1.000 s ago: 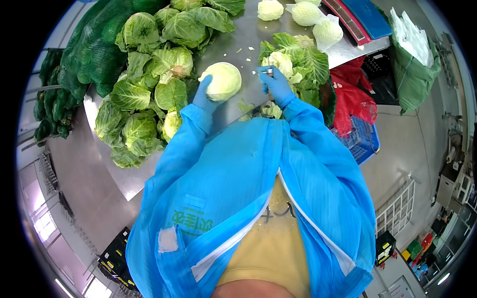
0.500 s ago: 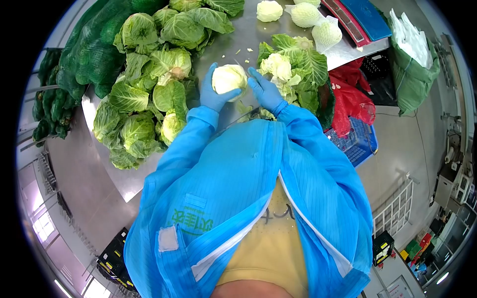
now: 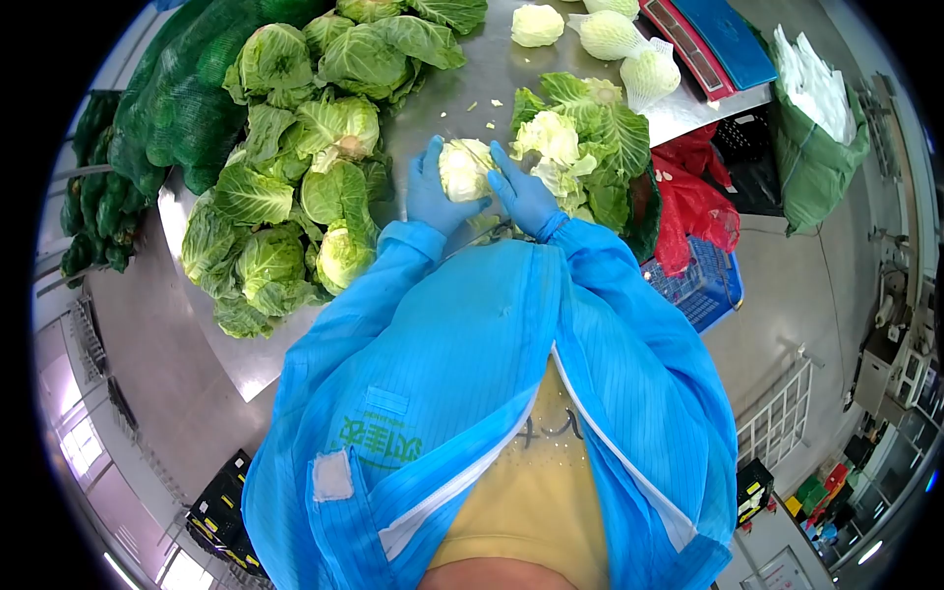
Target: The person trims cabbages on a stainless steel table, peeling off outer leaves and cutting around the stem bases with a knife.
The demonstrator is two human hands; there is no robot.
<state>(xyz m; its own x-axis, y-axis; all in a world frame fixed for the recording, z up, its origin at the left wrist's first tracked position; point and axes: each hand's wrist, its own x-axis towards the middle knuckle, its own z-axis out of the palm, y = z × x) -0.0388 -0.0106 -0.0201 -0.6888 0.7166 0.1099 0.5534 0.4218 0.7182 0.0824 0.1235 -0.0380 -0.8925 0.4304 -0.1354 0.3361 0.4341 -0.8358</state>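
Observation:
A pale, peeled cabbage (image 3: 464,170) is held just above the steel table, close to my jacket. My left hand (image 3: 435,195), in a blue glove, cups it from the left and below. My right hand (image 3: 528,200), also gloved, presses its fingers and thumb against the cabbage's right side. Right of that hand lies a pile of stripped green leaves (image 3: 612,133) with pale inner leaves (image 3: 551,138). To the left, a heap of untrimmed green cabbages (image 3: 270,265) reaches close to my left forearm.
Another peeled cabbage (image 3: 537,26) and net-wrapped cabbages (image 3: 650,75) sit at the back. Green mesh sacks (image 3: 187,98) stand left. Beyond the steel table (image 3: 433,103), at right, are red netting (image 3: 693,211), a blue crate (image 3: 700,285) and a green sack (image 3: 821,147).
The cabbage has turned in my left hand, showing another side. My right hand has moved left and now touches it.

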